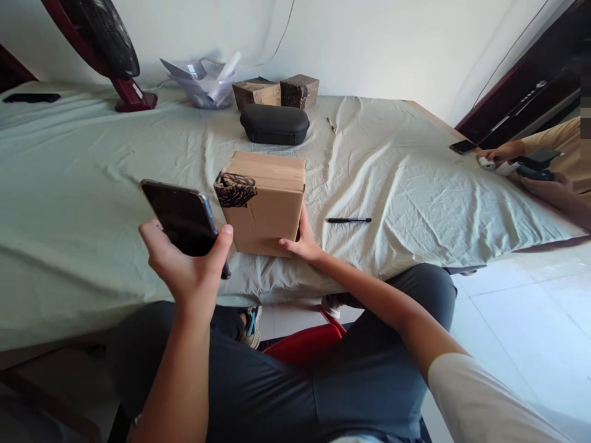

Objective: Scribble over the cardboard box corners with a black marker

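While left fingers (221, 242) grip a phone (187, 215), right fingers (290, 246) clasp a box (268, 215) near the table edge (272, 280).

Phone (182, 218): slim, black, dark face toward camera, bluish glint along one edge. Tilted, gripped in left hand (187, 274), just left of the cardboard box (265, 215). Box: plain brown, black scribbly print on upper left corner, looks closed. Right hand (307, 244) grips its lower right corner.
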Available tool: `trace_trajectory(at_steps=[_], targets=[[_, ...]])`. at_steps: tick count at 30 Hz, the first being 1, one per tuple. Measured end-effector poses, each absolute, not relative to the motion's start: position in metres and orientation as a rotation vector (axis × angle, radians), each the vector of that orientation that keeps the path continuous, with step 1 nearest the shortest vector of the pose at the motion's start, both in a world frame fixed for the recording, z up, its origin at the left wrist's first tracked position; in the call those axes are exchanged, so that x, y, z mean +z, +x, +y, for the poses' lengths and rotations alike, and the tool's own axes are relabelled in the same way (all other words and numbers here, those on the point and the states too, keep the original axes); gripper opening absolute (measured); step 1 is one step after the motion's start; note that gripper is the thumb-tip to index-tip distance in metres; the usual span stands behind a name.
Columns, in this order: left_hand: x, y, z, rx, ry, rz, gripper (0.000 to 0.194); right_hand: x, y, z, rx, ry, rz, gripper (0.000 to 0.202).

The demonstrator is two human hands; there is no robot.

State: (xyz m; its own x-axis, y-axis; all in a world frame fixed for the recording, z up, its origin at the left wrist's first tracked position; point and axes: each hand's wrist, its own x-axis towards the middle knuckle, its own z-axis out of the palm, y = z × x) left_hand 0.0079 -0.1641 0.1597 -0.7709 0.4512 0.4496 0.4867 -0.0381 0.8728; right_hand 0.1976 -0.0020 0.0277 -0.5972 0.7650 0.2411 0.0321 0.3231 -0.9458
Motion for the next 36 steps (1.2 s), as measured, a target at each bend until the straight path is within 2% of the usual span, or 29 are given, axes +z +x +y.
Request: trace_trajectory(at_steps=[4,10,17,20,24,28,31,36], targets=[[0.160,0.007,-0.164,-2.007,-1.084,-2.117,0.069,0.029,0.197,-0.001,1.222,-0.737,-1.828,0.173],[0.159,0.011,-0.164,-2.006,-1.157,-2.121,0.069,0.029,0.197,0.000,1.223,-0.724,-1.826,0.167],[0.153,0.002,-0.155,-1.894,-1.175,-2.335,0.068,0.029,0.199,-0.002,1.258,-0.709,-1.791,0.160],[0.150,-0.011,-0.149,-1.689,-1.131,-2.591,0.064,0.030,0.199,-0.003,1.286,-0.717,-1.772,0.160],[0.138,-0.033,-0.142,-1.058,-1.165,-2.995,0.057,0.033,0.199,-0.002,1.359,-0.699,-1.681,0.159],[0.119,-0.040,-0.134,-0.512,-1.329,-3.157,0.080,0.043,0.206,-0.005,1.424,-0.712,-1.612,0.156],[0.108,-0.037,-0.123,-0.421,-1.401,-3.189,0.086,0.059,0.224,-0.012,1.497,-0.762,-1.646,0.151],[0.094,-0.033,-0.102,-0.629,-1.436,-3.084,0.089,0.092,0.259,-0.023,1.610,-0.822,-1.685,0.136]])
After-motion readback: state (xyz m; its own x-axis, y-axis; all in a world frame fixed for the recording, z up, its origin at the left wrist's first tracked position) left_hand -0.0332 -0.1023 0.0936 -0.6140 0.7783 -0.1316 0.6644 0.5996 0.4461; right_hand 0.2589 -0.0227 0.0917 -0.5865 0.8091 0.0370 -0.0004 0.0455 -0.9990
